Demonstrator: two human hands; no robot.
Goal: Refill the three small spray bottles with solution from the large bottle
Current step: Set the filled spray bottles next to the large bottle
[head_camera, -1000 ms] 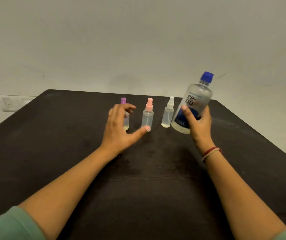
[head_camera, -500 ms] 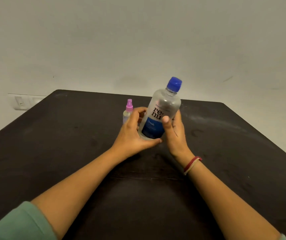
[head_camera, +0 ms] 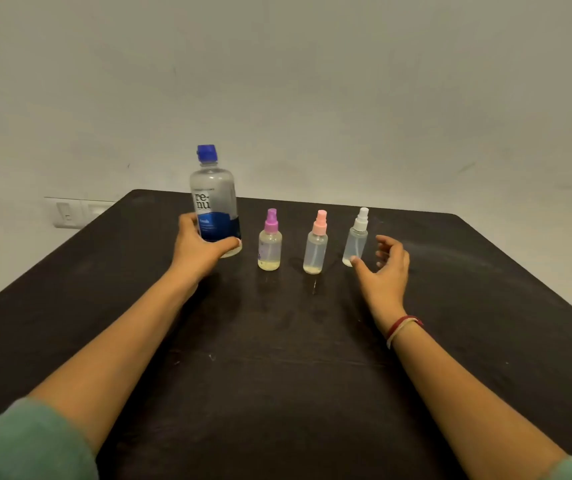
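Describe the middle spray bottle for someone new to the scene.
On the dark table, three small spray bottles line up right of the large blue-capped bottle. Take the middle bottle: its cap is pink, while the left neighbour has purple and the right neighbour white.

A dark table (head_camera: pixel 277 393) stands against a pale wall (head_camera: pixel 312 81) bearing a white switch plate (head_camera: pixel 73 213).

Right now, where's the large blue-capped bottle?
In the head view, the large bottle stands upright at the row's left end, gripped by the left hand, just left of the purple-capped spray bottle.
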